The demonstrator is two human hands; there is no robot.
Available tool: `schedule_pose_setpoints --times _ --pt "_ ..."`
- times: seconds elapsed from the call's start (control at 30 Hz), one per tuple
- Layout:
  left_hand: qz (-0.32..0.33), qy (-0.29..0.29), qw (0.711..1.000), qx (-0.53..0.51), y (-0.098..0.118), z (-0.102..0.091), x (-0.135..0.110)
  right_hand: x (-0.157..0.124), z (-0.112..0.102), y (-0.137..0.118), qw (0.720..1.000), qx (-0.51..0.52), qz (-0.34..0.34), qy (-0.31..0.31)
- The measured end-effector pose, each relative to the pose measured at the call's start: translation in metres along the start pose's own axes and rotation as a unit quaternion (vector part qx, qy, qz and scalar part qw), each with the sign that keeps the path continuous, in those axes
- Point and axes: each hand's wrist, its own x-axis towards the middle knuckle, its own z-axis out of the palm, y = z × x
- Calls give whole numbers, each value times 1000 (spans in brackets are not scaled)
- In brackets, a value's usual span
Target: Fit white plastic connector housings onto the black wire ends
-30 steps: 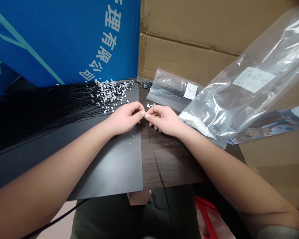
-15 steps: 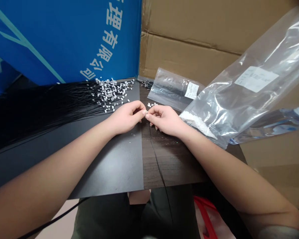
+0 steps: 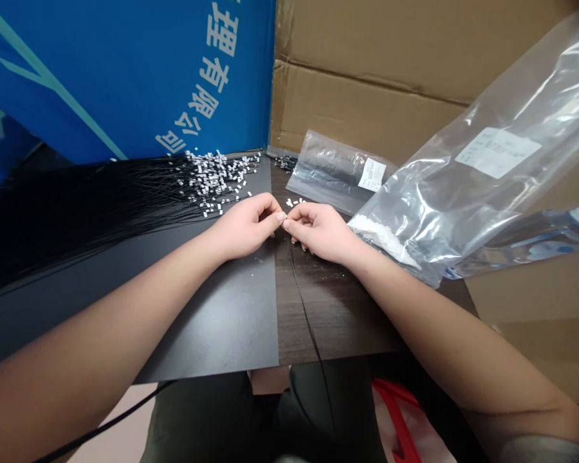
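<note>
My left hand (image 3: 251, 225) and my right hand (image 3: 321, 231) meet fingertip to fingertip above the table. Pinched in the left thumb and finger is a tiny white plastic connector (image 3: 284, 217), mostly covered by the fingertips. The right hand is closed in a pinch against it, at the end of a thin black wire (image 3: 303, 302). That wire runs from under the right fingers down across the table's front edge to the lap. Just behind the fingertips lie several loose white connectors (image 3: 296, 202). How the wire end sits against the connector is hidden.
Black wires with white connectors (image 3: 217, 177) are heaped at the left, against a blue printed panel (image 3: 125, 71). Behind stands a cardboard box (image 3: 367, 77). A small clear bag (image 3: 328, 170) and a large bag of white pieces (image 3: 386, 238) lie right, beside a plastic bottle (image 3: 525, 238).
</note>
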Motion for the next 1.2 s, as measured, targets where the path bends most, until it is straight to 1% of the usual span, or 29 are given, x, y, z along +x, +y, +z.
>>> schedule_pose_setpoints --times 0.17,0.33,0.5,0.67,0.9,1.03,1.2 --pt "-1 10 1000 -2 -2 2 0 0 0 0 1000 4 6 1" --pt "-1 6 999 -31 -5 3 1 0 0 -3 999 38 22 -10" --pt "-1 2 999 -40 -3 2 2 0 -1 -5 998 57 36 -10" --pt "-4 -2 998 -65 -2 1 2 0 -1 -3 997 63 30 -17" --pt "-11 7 996 -88 -3 1 3 1 -1 -3 997 67 29 -18" --pt "-15 6 996 -85 -4 1 3 1 -1 -4 997 64 33 -18" --pt "-2 -5 998 -67 -1 2 1 1 -1 -3 998 57 22 -16"
